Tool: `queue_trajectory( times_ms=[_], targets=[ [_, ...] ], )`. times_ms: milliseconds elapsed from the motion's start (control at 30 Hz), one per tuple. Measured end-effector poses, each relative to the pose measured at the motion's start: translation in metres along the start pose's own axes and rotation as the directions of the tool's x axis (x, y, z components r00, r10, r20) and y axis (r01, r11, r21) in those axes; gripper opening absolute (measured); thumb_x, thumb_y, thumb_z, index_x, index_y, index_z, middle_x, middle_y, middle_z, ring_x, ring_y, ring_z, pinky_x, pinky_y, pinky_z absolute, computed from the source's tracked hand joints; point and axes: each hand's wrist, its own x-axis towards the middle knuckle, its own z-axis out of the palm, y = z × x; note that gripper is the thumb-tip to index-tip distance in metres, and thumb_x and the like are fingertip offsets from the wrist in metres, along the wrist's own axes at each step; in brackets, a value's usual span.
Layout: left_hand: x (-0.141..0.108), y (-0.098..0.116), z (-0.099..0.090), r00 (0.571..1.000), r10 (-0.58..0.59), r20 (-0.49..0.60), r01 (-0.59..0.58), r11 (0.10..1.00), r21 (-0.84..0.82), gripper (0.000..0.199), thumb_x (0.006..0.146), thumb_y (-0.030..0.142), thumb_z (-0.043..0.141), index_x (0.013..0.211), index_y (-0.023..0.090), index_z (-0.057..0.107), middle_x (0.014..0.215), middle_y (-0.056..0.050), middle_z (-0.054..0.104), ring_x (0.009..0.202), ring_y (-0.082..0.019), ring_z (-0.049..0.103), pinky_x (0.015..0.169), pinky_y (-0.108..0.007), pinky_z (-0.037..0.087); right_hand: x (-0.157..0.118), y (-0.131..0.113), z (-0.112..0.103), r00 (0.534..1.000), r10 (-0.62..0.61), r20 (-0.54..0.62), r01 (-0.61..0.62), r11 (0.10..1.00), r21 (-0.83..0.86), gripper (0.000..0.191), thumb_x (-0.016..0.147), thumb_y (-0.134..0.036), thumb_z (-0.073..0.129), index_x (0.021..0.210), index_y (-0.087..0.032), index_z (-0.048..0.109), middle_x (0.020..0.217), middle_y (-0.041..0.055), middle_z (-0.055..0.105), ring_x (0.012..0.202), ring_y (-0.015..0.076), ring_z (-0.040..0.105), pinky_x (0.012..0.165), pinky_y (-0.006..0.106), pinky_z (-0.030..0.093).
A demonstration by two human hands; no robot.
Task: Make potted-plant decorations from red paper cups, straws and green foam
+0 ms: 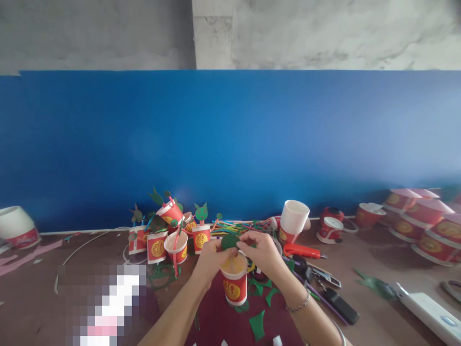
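Observation:
A small dark green round cutout is pinched between the fingers of my left hand and my right hand. The right fingertips meet at its right edge. Directly below stands an upright red paper cup with a gold emblem and a thin pale stick or straw inside. Whether the stick touches the cutout is hard to make out. Green scraps lie around the cup on the dark red mat.
Several red cups with green cutouts stand behind on the left. Coloured pipe cleaners, stacked white cups and an orange utility knife lie behind. Scissors, a black key fob and stacked cups are rightward.

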Motion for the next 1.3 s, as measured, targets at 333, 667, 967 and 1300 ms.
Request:
queue_trajectory(
  times_ms=[333, 667, 967, 1300],
  targets=[
    [-0.004, 0.009, 0.003, 0.996, 0.013, -0.083, -0.018, 0.998, -0.059, 0.026, 0.056, 0.033, 0.078, 0.067, 0.012, 0.070, 0.064, -0.005, 0.070, 0.060, -0.018, 0.063, 0.061, -0.028, 0.048, 0.001, 0.002, -0.001, 1.000, 0.018, 0.025, -0.020, 0.996, 0.088, 0.017, 0.071, -0.029, 0.060, 0.073, -0.013, 0.066, 0.063, 0.0030, 0.066, 0.058, 0.0157, 0.059, 0.053, 0.025, 0.045],
    [-0.003, 0.019, -0.004, 0.979, 0.047, -0.198, -0.078, 0.985, -0.153, 0.031, 0.058, 0.035, 0.079, 0.076, 0.011, 0.071, 0.065, -0.006, 0.072, 0.060, -0.018, 0.065, 0.057, -0.026, 0.050, 0.004, -0.002, -0.019, 0.984, 0.136, 0.119, -0.172, 0.902, 0.396, 0.045, 0.070, -0.045, 0.063, 0.102, -0.013, 0.060, 0.072, 0.0030, 0.063, 0.065, 0.0147, 0.057, 0.057, 0.024, 0.042],
    [-0.005, 0.016, 0.001, 0.992, 0.034, -0.126, -0.049, 0.992, -0.116, 0.031, 0.057, 0.036, 0.079, 0.077, 0.013, 0.072, 0.065, -0.004, 0.072, 0.060, -0.019, 0.065, 0.058, -0.027, 0.050, -0.002, -0.004, -0.013, 0.975, -0.074, 0.210, 0.051, 0.992, 0.112, 0.030, 0.079, -0.032, 0.053, 0.057, -0.014, 0.063, 0.058, -0.0011, 0.054, 0.058, 0.0119, 0.047, 0.055, 0.023, 0.035],
    [-0.005, 0.014, -0.004, 1.000, 0.008, -0.031, -0.010, 0.998, -0.069, 0.033, 0.062, 0.038, 0.075, 0.085, 0.014, 0.071, 0.070, -0.006, 0.072, 0.064, -0.021, 0.067, 0.062, -0.030, 0.051, -0.002, 0.002, -0.009, 0.979, -0.109, 0.173, 0.122, 0.990, -0.069, 0.024, 0.078, -0.025, 0.052, 0.063, -0.015, 0.068, 0.062, 0.0004, 0.061, 0.056, 0.0127, 0.050, 0.052, 0.021, 0.036]
  ],
)
